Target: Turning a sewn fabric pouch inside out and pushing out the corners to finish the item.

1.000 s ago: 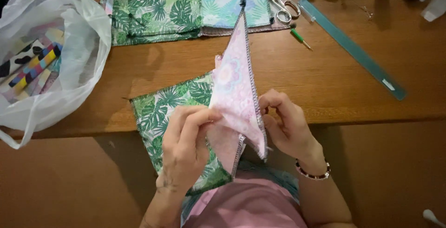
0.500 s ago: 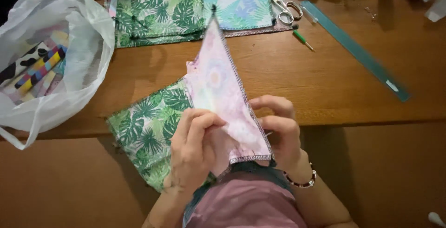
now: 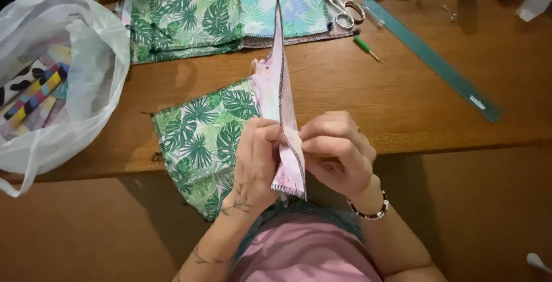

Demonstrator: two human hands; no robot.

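Head view: both hands up over the near edge of the wooden bench [image 3: 402, 104], pinching one fabric piece [image 3: 284, 115] betw. them. Left hand [image 3: 256, 161] closed on the pink reverse side w/ thumb & fingertips; right hand [image 3: 336, 152] clenched on the same stitched edge from the other side. Piece stands on edge, folded: long axis runs away from the person, pointed tip aimed at the far side of the bench, wide end near the chest; green leaf-print half drapes left over the bench edge. Looks light, thin, floppy, not fragile, prob. best gripped at the overlocked seam, close to the fold, else it sags. Around: white plastic bag [image 3: 63, 81] far left, more leaf-print fabric [image 3: 190, 17] at the back, scissors [image 3: 345, 12], green ruler [image 3: 431, 58], small green-handled tool [image 3: 365, 46].
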